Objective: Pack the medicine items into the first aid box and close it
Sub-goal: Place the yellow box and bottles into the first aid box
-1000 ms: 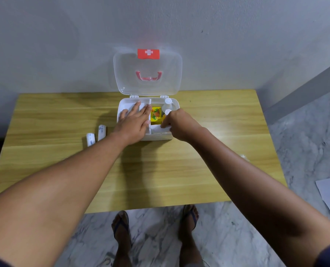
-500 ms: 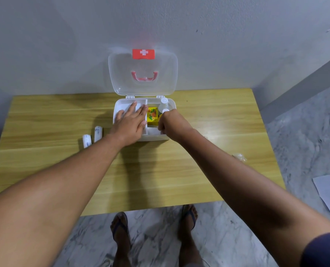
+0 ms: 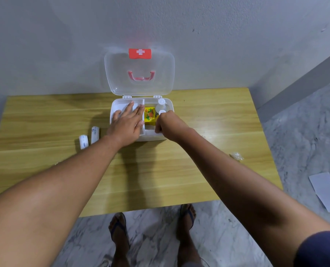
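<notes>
While clear lid point(image 3: 139, 74) stands upright against wall, white first aid box point(image 3: 141, 138) sits open at desk point(image 3: 160, 166) far edge. Left hand point(image 3: 126, 123) lies flat, fingers spread, over box's left tray. Right hand point(image 3: 165, 125) curled over right compartment; whether its grip is clamped on white-capped bottle point(image 3: 161, 106) cannot be told. Yellow packet point(image 3: 149, 117) in middle compartment. Two bandage rolls point(image 3: 89, 137) lie on desk, left of box.
</notes>
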